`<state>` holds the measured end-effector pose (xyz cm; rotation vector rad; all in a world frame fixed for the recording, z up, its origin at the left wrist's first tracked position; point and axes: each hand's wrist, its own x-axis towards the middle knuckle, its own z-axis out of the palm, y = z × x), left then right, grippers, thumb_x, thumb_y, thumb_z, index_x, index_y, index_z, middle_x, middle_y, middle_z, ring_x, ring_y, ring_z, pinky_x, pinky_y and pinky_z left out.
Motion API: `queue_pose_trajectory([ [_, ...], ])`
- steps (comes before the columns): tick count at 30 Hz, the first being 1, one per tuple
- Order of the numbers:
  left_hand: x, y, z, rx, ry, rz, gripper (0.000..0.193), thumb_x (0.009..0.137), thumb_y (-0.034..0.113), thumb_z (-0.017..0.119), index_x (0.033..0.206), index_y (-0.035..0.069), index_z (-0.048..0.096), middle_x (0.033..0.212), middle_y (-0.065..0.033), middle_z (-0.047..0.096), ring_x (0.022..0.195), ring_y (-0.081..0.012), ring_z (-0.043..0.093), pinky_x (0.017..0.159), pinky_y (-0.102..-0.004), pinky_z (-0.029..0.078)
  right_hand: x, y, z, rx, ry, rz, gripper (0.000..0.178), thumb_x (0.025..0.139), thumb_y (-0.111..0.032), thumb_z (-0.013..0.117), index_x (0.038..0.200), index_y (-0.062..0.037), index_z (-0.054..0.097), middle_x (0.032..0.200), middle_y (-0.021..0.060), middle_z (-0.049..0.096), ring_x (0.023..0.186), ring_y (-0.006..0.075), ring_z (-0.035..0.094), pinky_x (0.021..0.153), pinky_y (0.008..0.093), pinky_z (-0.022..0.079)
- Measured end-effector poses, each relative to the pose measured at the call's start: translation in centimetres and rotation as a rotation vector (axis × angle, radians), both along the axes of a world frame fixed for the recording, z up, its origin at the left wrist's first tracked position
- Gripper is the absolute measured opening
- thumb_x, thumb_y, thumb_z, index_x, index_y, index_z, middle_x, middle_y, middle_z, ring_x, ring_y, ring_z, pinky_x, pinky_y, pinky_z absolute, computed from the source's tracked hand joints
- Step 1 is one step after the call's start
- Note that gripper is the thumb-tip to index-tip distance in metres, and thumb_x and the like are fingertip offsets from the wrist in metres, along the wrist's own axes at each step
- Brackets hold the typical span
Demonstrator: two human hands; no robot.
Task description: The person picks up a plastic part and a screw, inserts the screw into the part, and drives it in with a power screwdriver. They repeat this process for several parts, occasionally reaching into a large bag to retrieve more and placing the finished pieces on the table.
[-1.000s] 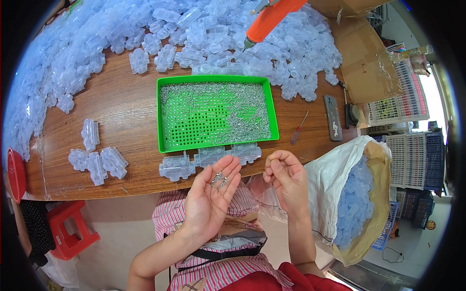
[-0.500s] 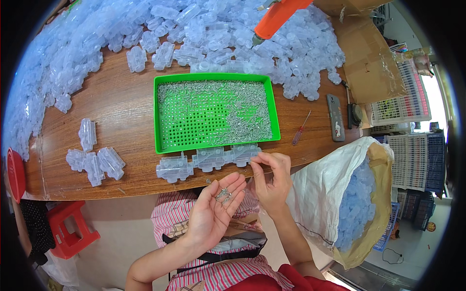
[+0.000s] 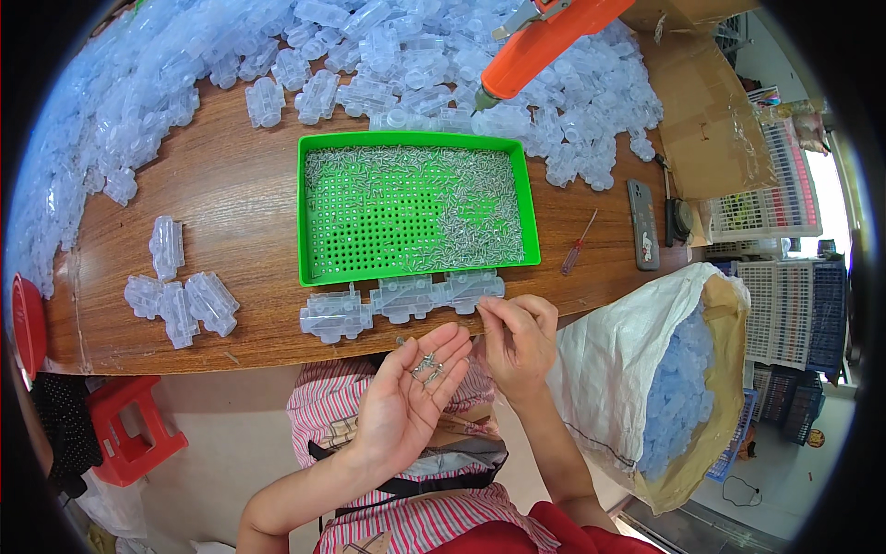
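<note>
A: Hands?
B: L hand (image 3: 399, 411) palm up, fingers half-uncurled, cupping screws (image 3: 427, 367). R hand (image 3: 521, 346), 2 o'clock from L: fingers bent nr 3 clear parts (image 3: 403, 298) (L's 12); can't tell if gripping.
A: Containers?
B: Tray (image 3: 415, 140), 12, w/ more screws (image 3: 484, 242); sack (image 3: 600, 369), 3, w/ blue bits (image 3: 676, 392).

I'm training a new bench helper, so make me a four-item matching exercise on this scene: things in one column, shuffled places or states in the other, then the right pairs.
Things
1. Bare left hand
2. Row of three clear plastic housings
3. Slim screwdriver with a red handle
4. White woven sack

Places or states
A. On the brown wooden table, between the green rectangular plastic tray and the grey phone
B. Palm up, bearing small silver metal screws
C. Open-mouthed, holding pale-blue plastic pieces
D. Along the tray's near edge

Pairs: 1-B; 2-D; 3-A; 4-C
</note>
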<state>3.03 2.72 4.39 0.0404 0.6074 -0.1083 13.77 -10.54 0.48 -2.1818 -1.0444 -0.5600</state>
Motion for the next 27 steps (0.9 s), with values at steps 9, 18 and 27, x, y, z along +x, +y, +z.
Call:
queue_pose_trajectory([
  [9,0.2,0.0,-0.3,0.007,0.007,-0.009,0.044,0.099,0.025,0.034,0.128,-0.007,0.042,0.132,-0.0180,0.047,0.125,-0.0236,0.045,0.106,-0.0333,0.037,-0.3,0.2,0.8,0.047,0.100,-0.021,0.027,0.073,0.003,0.071,0.097,-0.0054,0.059,0.086,0.0047,0.066,0.079,0.0229,0.058,0.075,0.0330,0.043],
  [18,0.2,0.0,-0.1,0.002,-0.009,-0.015,0.044,0.099,0.025,0.033,0.128,-0.008,0.041,0.133,-0.0186,0.046,0.126,-0.0218,0.043,0.108,-0.0322,0.036,0.0,0.0,0.5,0.011,0.064,0.001,0.030,0.072,0.006,0.071,0.097,-0.0033,0.058,0.085,0.0057,0.065,0.079,0.0219,0.056,0.065,0.0299,0.047],
  [27,0.3,0.1,0.0,-0.006,-0.013,-0.014,0.045,0.099,0.025,0.033,0.129,-0.008,0.040,0.134,-0.0186,0.045,0.126,-0.0216,0.044,0.108,-0.0317,0.036,0.2,-0.3,-0.6,0.062,0.026,0.011,0.035,0.071,0.003,0.073,0.101,-0.0079,0.059,0.089,0.0023,0.063,0.078,0.0199,0.054,0.070,0.0315,0.043],
])
